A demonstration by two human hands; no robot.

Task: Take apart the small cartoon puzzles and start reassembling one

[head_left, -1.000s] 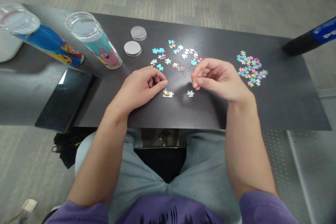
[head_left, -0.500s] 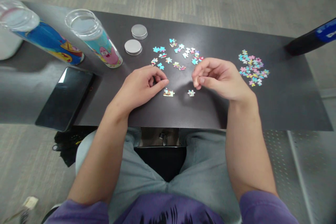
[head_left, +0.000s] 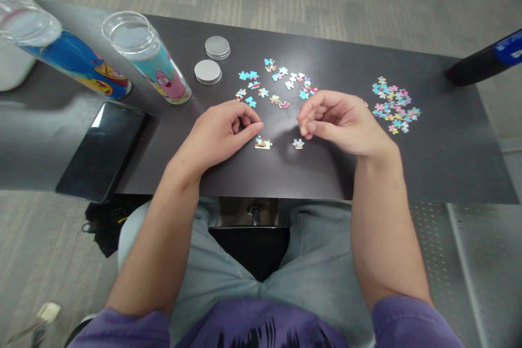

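Note:
My left hand [head_left: 224, 133] rests on the dark table with its fingers curled and thumb against the fingertips; what it pinches, if anything, is hidden. Just right of and below its thumb lies a joined puzzle section [head_left: 263, 143]. A single loose piece [head_left: 298, 144] lies flat below the fingertips of my right hand [head_left: 336, 122]. That hand is held above the table, fingers curled and pressed to the thumb; anything between them is too small to make out. Several scattered pieces [head_left: 263, 92] lie beyond both hands. Farther right is a heap of pink, blue and yellow pieces [head_left: 394, 103].
Two clear-topped tubes, one blue [head_left: 81, 65] and one with a pink figure [head_left: 165, 79], stand at the left. A black phone [head_left: 101, 152] lies below them. Round lids [head_left: 207, 71] sit near the tubes. A dark cylinder [head_left: 485, 60] stands at the far right.
Both hands keep nearly the same pose and place. The whole view has shifted very slightly; no piece has visibly moved on the table.

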